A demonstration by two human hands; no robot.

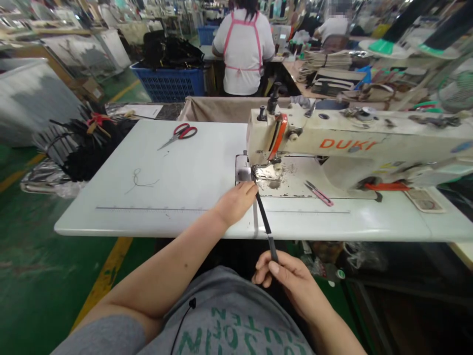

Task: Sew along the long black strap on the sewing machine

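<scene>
A narrow black strap runs from under the needle area of a white sewing machine down over the table's front edge. Close to the presser foot, my left hand grips the strap at its fingertips, with the fingers together. Below the table edge, my right hand pinches the strap's lower part between thumb and fingers, keeping it stretched out straight. Pink-handled thread snips lie on the machine bed to the right. Red-handled scissors rest on the white table, left of the machine.
Loose thread lies on the table's left part. A bundle of black strips stands beside the left edge. Beyond are a blue crate with black pieces and a person with their back turned. Thread cones rise at upper right.
</scene>
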